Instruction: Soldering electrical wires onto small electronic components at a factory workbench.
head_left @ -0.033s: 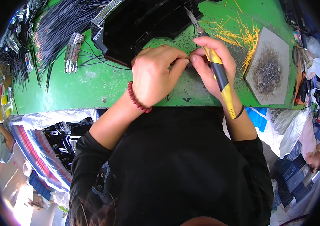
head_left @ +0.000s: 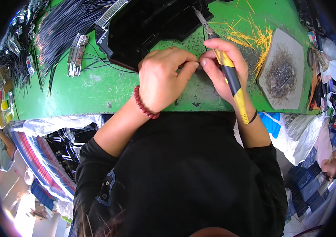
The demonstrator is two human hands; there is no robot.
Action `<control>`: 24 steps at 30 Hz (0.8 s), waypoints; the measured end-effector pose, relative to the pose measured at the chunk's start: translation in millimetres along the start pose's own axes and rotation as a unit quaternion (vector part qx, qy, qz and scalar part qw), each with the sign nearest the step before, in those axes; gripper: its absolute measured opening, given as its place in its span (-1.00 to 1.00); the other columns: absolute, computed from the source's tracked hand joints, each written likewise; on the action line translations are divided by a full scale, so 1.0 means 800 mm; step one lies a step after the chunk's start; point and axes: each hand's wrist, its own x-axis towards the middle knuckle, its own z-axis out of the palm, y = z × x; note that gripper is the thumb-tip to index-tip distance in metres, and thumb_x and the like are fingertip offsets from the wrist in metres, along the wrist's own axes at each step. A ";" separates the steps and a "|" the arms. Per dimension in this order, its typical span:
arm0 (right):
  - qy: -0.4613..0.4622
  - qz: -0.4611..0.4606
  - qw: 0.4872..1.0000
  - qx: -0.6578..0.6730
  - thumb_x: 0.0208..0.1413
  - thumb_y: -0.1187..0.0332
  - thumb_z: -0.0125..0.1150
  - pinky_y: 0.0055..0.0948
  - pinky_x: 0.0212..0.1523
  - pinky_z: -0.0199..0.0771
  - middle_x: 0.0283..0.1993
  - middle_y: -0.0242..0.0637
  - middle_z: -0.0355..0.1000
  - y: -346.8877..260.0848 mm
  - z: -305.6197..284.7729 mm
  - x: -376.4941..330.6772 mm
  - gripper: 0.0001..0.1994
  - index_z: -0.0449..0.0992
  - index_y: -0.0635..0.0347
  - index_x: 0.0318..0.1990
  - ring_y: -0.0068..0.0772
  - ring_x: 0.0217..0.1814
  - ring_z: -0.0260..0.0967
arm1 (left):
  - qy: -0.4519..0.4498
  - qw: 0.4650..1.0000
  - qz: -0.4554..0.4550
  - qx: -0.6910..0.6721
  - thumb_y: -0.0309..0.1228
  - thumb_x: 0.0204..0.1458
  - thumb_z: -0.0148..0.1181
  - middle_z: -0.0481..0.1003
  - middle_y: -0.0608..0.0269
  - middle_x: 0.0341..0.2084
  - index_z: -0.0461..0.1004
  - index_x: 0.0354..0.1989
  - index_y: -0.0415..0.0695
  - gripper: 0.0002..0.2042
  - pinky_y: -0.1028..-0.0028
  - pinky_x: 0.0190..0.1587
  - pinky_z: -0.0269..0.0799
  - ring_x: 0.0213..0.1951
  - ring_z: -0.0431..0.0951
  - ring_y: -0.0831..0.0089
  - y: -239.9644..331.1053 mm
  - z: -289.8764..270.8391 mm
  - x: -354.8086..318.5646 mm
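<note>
Near the green desk's (head_left: 96,91) front edge, the left hand (head_left: 162,79) pinches a thin wire (head_left: 198,68); the right hand (head_left: 225,67) grips a yellow-black soldering iron (head_left: 227,69).

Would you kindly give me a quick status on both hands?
Left hand pinching a small part, unclear. Right hand grips yellow-black soldering iron. Black wires lie clear, left.

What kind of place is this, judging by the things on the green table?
Probably an electronics assembly or wiring workbench. The right hand holds a yellow-and-black soldering iron, bundles of thin black wires lie on the green worktable, and a grey hexagonal tray of dark scraps sits beside cut yellow wire pieces.
</note>
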 end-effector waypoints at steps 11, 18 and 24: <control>-0.071 -0.166 0.960 -0.215 -0.23 0.53 0.38 -0.43 -0.55 0.35 -0.48 -0.41 0.48 0.017 -0.027 -0.004 -0.62 0.53 0.07 -0.15 -0.41 -0.54 0.38 | -0.045 0.990 0.036 0.125 -0.54 -0.13 0.27 0.46 0.21 -0.53 0.48 -0.47 -0.15 -0.92 0.34 -0.41 0.44 -0.45 0.52 0.21 0.011 -0.002 0.000; -0.040 -0.136 0.942 -0.304 -0.29 0.48 0.40 -0.38 -0.52 0.32 -0.51 -0.44 0.43 0.003 -0.009 -0.012 -0.55 0.50 0.02 -0.12 -0.34 -0.50 0.32 | -0.061 0.987 0.024 0.145 -0.47 -0.11 0.27 0.42 0.24 -0.56 0.46 -0.56 -0.12 -0.90 0.34 -0.45 0.44 -0.46 0.51 0.24 0.007 0.000 0.000; 0.002 -0.093 0.947 -0.307 -0.29 0.46 0.41 -0.34 -0.51 0.31 -0.51 -0.44 0.41 0.000 -0.001 -0.020 -0.55 0.51 0.01 -0.11 -0.33 -0.50 0.32 | -0.086 0.978 0.001 0.188 -0.49 -0.15 0.31 0.45 0.25 -0.57 0.56 -0.52 -0.11 -0.95 0.36 -0.48 0.43 -0.50 0.52 0.27 0.003 0.005 0.003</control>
